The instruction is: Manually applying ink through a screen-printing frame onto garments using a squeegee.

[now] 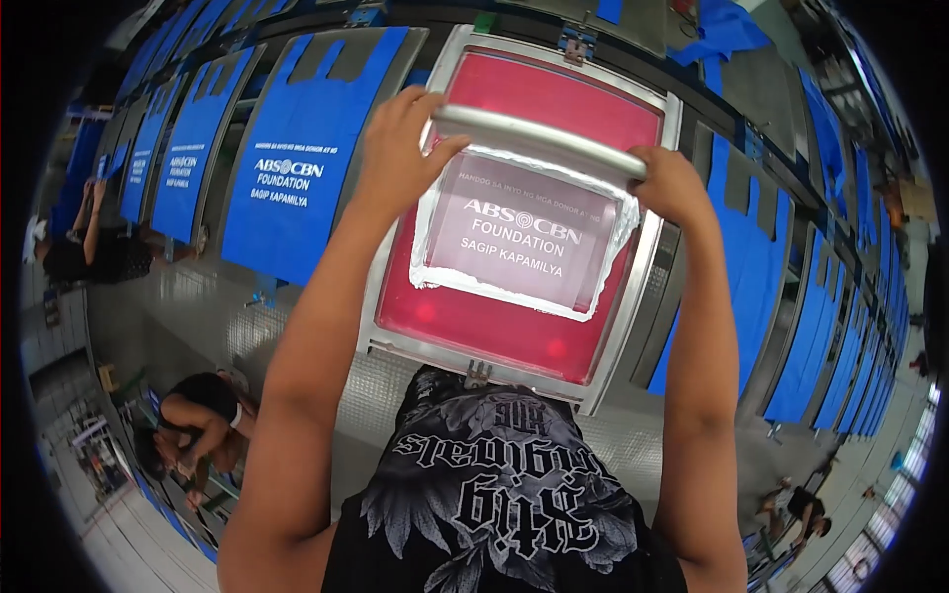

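Observation:
A silver squeegee bar (539, 128) lies crosswise over the upper part of a printing screen. My left hand (400, 143) grips its left end, thumb below the bar. My right hand (664, 180) is closed round its right end. The screen's pink mesh (544, 79) sits in an aluminium frame (387, 306). Below the bar is a pale translucent rectangle (524, 227) with lettering, bordered by smeared white ink (504, 295). My hands partly cover the bar's ends.
Boards with blue cut fabric (287, 227), some printed white, run left and right (727, 306). A metal clamp (575, 44) sits above the screen. A person (79, 247) is at far left, another crouches (193, 425) lower left, another person (801, 514) is lower right.

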The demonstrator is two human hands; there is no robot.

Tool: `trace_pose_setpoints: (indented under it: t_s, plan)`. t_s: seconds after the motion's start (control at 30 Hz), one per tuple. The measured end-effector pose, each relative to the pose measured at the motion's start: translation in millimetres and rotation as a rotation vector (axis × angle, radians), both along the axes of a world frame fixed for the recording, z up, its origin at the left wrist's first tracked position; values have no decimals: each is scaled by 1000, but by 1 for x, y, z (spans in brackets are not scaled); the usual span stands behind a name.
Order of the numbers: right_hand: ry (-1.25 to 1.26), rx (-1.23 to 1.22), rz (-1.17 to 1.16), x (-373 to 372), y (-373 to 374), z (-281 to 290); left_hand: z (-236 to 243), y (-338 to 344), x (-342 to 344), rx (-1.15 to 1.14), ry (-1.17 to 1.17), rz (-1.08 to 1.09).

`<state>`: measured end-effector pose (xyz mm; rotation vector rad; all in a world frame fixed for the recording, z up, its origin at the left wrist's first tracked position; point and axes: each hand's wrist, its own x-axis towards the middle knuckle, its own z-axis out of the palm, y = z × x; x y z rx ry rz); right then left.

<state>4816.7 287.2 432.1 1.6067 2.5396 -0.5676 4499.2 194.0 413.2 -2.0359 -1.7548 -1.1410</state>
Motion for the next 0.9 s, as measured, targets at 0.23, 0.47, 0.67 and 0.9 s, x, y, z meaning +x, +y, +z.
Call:
trace_pose_setpoints:
  t_s: [0.23, 0.47, 0.67, 0.9]
  plan:
    - [-72, -19, 78, 12, 31, -44, -83, -242, 37, -1677, -439, -454]
    - [-96, -18, 110, -35, 21, -32, -134, -302, 80, -1660, -1297, -446]
    - [-91, 31, 44, -48, 4, -19, -79, -277, 75, -1597, -1043, -629]
    - [-110, -6, 30, -56, -118, 10, -77, -281, 75, -1502, -1059, -667]
